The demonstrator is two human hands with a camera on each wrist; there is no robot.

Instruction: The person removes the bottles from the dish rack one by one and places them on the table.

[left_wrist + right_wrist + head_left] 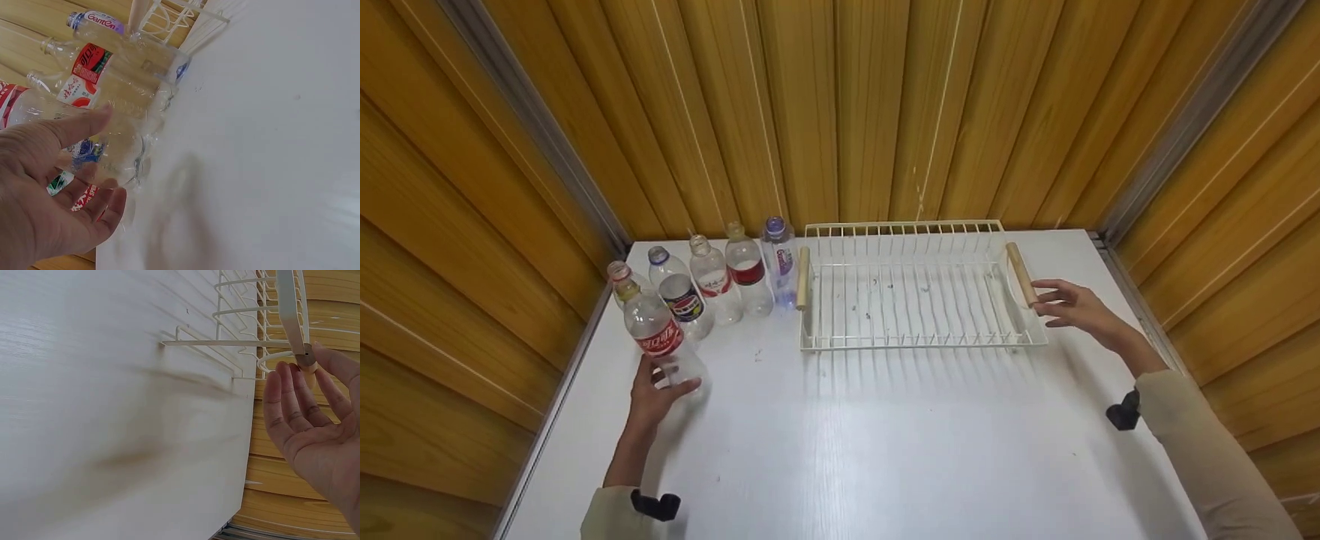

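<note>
My left hand (654,401) holds a clear plastic bottle with a red label (662,337) low on its body, thumb on one side and curved fingers on the other. In the left wrist view the bottle's clear body (121,143) lies between thumb and fingers. More clear bottles stand upright just behind it. On the right, a white wire dish rack (922,345) has wooden handles on both ends. My right hand (1072,306) is at the rack's right handle (1020,274), fingers loosely spread. In the right wrist view, its fingertips lie right at the handle's end (306,363).
Bottles with a dark label (682,300), a white-and-red label (714,283), a red label (748,271) and a purple tint (780,262) line the back left. Another bottle mouth (619,271) shows behind the held one. Wood-patterned walls (870,112) enclose the white table (840,450).
</note>
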